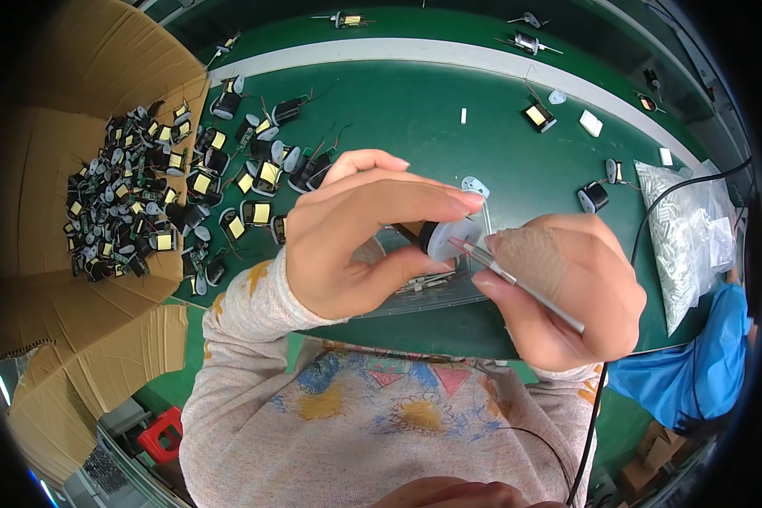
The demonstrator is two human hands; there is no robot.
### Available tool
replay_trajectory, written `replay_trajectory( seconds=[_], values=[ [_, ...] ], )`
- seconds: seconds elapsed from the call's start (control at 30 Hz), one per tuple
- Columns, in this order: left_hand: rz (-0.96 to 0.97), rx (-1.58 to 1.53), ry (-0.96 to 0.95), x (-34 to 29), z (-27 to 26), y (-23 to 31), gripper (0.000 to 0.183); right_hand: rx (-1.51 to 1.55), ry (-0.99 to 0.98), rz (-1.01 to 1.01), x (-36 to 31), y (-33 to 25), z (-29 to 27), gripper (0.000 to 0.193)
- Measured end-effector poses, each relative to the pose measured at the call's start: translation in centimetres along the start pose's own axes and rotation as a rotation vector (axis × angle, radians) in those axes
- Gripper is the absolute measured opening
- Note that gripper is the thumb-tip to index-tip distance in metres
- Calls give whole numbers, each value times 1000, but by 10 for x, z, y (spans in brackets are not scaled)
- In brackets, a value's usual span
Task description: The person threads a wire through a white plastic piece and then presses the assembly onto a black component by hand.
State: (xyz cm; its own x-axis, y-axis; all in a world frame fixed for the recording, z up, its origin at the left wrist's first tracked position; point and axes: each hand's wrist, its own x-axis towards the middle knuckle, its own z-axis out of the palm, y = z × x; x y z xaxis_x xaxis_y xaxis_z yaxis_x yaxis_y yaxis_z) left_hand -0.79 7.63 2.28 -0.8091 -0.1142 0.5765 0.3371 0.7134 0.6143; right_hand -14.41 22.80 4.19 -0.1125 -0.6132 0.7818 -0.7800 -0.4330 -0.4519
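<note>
- Left hand: thumb and fingers pinching a black motor-like part, mid-view, grey end disc toward three o'clock.
- Right hand: pinching a slim metal tool, tip toward ten o'clock, near red wires.
- Six o'clock: clear tray.
- Nine o'clock: cardboard box; yellow labels inside, any writing too small.

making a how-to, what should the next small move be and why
Probably a gentle outward pull on the red wires with the tweezers: the right hand holds their tips close to the wires at the grey cap, and the left hand grips the capped black part.
</note>
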Motion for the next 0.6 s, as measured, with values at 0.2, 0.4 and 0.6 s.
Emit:
replay_trajectory(
  seconds=[0.2, 0.4, 0.6],
  values=[
    [-26, -105, 35, -1, 2, 1, 42, -1, 54, 141, 0, -2, -1, 26],
    [-136, -611, 159, -5, 14, -3, 41, 25, 66, 76, -2, 1, 4, 24],
    [-211, -837, 201, -6, 16, -2, 33, -153, 90, 19, -2, -9, 5, 29]
  ],
)
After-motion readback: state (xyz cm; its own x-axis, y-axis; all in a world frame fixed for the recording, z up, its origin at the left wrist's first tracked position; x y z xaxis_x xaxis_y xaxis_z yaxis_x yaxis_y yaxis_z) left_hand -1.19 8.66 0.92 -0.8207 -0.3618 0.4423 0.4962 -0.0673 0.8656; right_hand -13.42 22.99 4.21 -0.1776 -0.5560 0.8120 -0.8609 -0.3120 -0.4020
